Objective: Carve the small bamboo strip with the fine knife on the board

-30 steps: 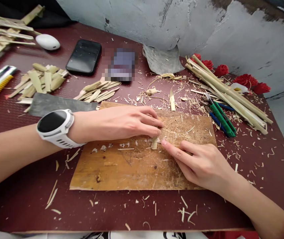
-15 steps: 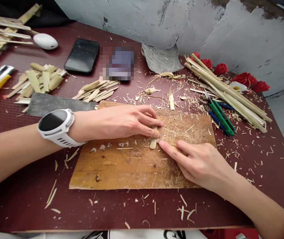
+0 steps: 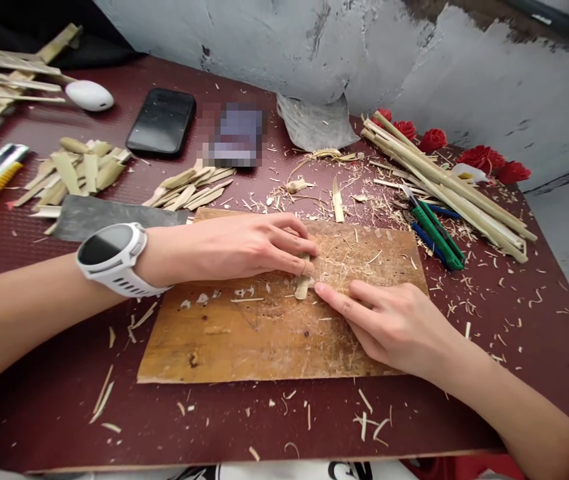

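Several bent fingers of the left hand (image 3: pixel 259 248) lie over a short bamboo strip (image 3: pixel 302 289) near the middle of the wooden board (image 3: pixel 244 347), its near end poking out below them; whether the thumb closes on it is hidden. The index finger of the right hand (image 3: pixel 394 327) reaches out nearly straight, tip just beside the strip at three o'clock, other fingers folded beneath; I cannot tell whether they grip anything. With twelve toward the wall, the left forearm, wearing a white watch (image 3: pixel 107 245), enters from nine, the right from four. Farther out, bamboo slips (image 3: pixel 179 179) lie at ten, bamboo canes (image 3: pixel 452 180) at two.
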